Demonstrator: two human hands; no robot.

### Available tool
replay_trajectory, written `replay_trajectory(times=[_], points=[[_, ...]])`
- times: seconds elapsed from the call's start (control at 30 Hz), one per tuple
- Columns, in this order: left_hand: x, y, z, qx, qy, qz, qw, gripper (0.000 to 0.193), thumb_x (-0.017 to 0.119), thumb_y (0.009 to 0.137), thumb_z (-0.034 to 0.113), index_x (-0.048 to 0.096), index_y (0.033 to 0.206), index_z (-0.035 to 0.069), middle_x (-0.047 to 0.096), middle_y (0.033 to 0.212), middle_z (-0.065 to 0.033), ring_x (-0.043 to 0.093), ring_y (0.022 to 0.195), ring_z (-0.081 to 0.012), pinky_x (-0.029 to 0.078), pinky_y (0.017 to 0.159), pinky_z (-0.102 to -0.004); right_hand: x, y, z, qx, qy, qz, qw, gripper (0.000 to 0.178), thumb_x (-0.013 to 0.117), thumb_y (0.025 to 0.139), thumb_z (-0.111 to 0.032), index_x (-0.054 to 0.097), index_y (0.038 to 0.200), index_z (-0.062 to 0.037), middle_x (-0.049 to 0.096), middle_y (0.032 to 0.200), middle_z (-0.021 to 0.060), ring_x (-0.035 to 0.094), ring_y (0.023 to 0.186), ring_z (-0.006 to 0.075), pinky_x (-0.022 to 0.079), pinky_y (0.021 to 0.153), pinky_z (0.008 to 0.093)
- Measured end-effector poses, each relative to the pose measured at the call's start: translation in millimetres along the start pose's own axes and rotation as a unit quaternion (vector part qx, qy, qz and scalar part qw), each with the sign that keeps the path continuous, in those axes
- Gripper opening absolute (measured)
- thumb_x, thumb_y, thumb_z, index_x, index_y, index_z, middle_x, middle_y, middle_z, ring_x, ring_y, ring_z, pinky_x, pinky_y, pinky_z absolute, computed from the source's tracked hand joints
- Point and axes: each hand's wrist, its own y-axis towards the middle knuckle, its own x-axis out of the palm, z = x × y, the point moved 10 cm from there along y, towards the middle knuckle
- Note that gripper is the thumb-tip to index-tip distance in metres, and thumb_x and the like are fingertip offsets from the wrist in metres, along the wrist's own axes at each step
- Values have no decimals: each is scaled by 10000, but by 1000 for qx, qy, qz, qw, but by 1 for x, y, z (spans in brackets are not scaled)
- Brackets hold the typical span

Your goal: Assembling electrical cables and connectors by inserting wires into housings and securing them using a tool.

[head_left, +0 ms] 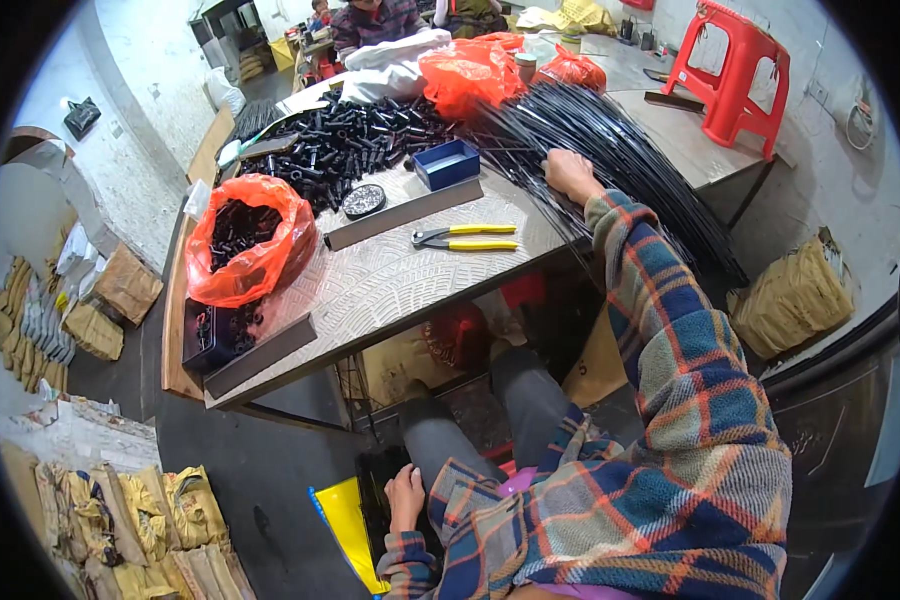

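My right hand point(570, 177) reaches over the far right of the table, its fingers closed on thin black rods at the near edge of a large fanned bundle point(625, 140). Low beside my thigh is my left hand point(405, 497), fingers curled against a dark, shiny mass point(375, 485); what they hold is hidden. Yellow-handled pliers point(465, 238) lie on the table in front of me. Behind them are a metal angle bar point(405, 213), a blue box point(446, 165) and a round tin of small shiny pieces point(364, 201).
A heap of black tubular parts point(355, 140) covers the table's back left. An orange-red bag point(245, 240) of black parts stands nearer, above a dark box point(208, 335). A red stool point(730, 75) stands on the right. A yellow sheet point(348, 525) hangs by my left leg. People sit beyond.
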Motion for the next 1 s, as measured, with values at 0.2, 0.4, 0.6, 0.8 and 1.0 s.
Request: replay_trajectory(times=[0.2, 0.4, 0.6, 0.8, 1.0], points=[[-6, 2, 13, 21, -6, 12, 1000, 310, 466, 860, 221, 583, 1023, -15, 604, 963, -224, 575, 890, -376, 438, 816, -413, 33, -7, 1, 13, 92, -139, 986, 603, 685, 666, -498, 599, 909, 47, 592, 932, 261, 575, 908, 366, 449, 772, 405], [-5, 2, 16, 30, -12, 10, 999, 317, 466, 861, 220, 577, 1026, -28, 604, 963, -228, 579, 891, -378, 459, 798, -406, 40, 1, 26, 76, 100, -54, 991, 329, 653, 652, -243, 632, 894, -20, 617, 935, 183, 589, 908, 324, 451, 769, 387], [-9, -2, 18, 2, -45, 3, 999, 325, 463, 868, 226, 572, 1039, -28, 602, 969, -232, 578, 897, -380, 459, 804, -403, 16, 18, 20, 37, 156, -68, 985, 307, 508, 737, -230, 578, 831, 54, 607, 877, 240, 587, 876, 354, 446, 740, 421], [-6, 2, 14, 7, -31, 0, 1000, 320, 467, 867, 228, 576, 1033, -22, 602, 971, -232, 576, 896, -383, 460, 794, -407, -28, 35, -1, 1, 143, 30, 989, 434, 554, 797, -361, 584, 922, 53, 610, 865, 242, 591, 872, 351, 448, 762, 398], [-8, 4, 18, 12, -33, 0, 999, 313, 468, 866, 225, 581, 1012, -28, 599, 960, -239, 577, 884, -385, 460, 784, -410, -57, 66, -36, -62, 258, -6, 964, 295, 560, 820, -284, 559, 797, 10, 546, 580, 55, 536, 460, 128, 414, 430, 282]])
